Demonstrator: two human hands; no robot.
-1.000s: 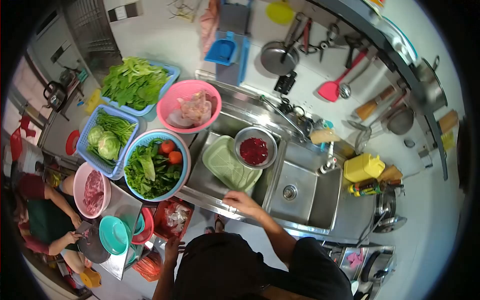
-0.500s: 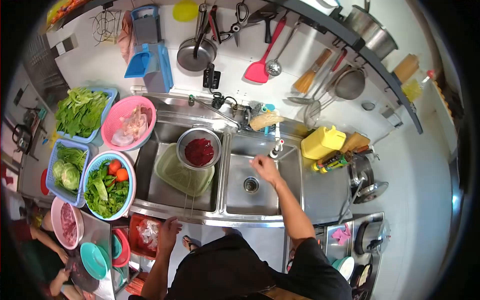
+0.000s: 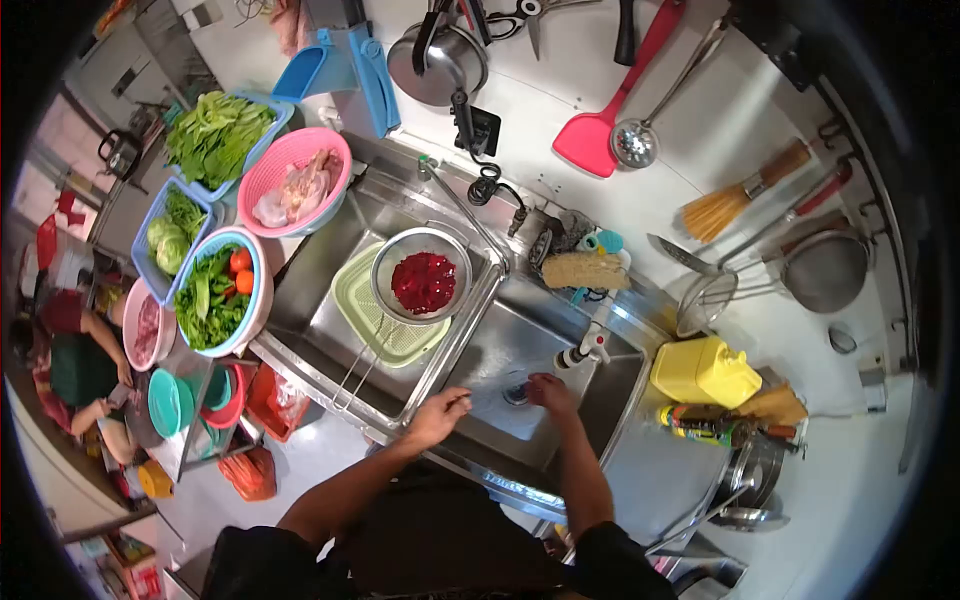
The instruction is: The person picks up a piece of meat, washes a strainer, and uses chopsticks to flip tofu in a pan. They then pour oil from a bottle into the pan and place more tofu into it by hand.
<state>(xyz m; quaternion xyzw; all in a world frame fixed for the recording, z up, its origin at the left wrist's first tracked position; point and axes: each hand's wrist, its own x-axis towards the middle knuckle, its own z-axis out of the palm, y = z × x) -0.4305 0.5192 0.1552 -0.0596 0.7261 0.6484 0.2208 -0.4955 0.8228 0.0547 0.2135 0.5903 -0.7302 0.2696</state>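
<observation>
1. Your right hand (image 3: 548,392) is down in the right sink basin (image 3: 490,345), fingers bent over the drain (image 3: 516,396). You cannot tell from here whether they pinch anything; nothing shows in them.
2. Your left hand (image 3: 437,415) is at 9 o'clock of the right one, at the near lip of the same basin. Its fingers are half-curled and it holds nothing that can be seen.
3. The tap (image 3: 585,350) stands at 1 o'clock of your right hand, its spout over the basin. No stream of water can be made out.
4. At 11 o'clock of your hands, in the left basin (image 3: 305,320), a metal strainer (image 3: 376,282) of red pieces (image 3: 424,282) sits on a pale green tray (image 3: 358,300). It is well apart from both hands.
5. At 10 o'clock, on the counter, are a blue bowl (image 3: 259,292) of leafy greens and tomatoes and a pink basket (image 3: 272,168) of raw chicken, both full and untouched.
6. As a judgement: the red pieces look set to drain. The right basin holds no food or dishes, and the greens and chicken appear not yet handled at the sink.
</observation>
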